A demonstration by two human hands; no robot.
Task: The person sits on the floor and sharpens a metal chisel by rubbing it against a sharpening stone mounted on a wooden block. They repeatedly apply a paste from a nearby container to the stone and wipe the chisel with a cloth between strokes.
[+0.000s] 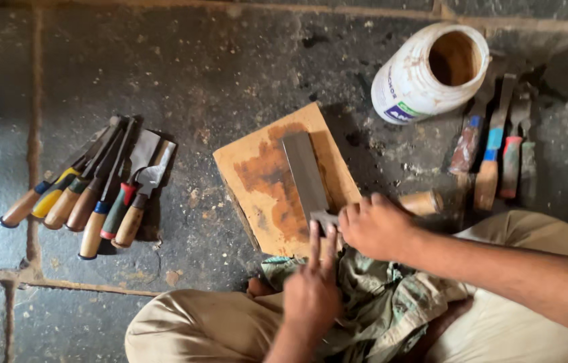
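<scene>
At centre frame a chisel (305, 176) lies blade-flat on a stained board (257, 176). The right hand (377, 226) is curled around its handle, fingers closed. The left hand (311, 293) presses two straight, close-set fingers on the blade's neck. More chisels (92, 191) lie at left, a white jar (430, 72) upper right.

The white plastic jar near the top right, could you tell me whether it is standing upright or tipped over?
Tipped over: the white jar lies on its side on the stone floor, its open mouth facing the camera.
</scene>
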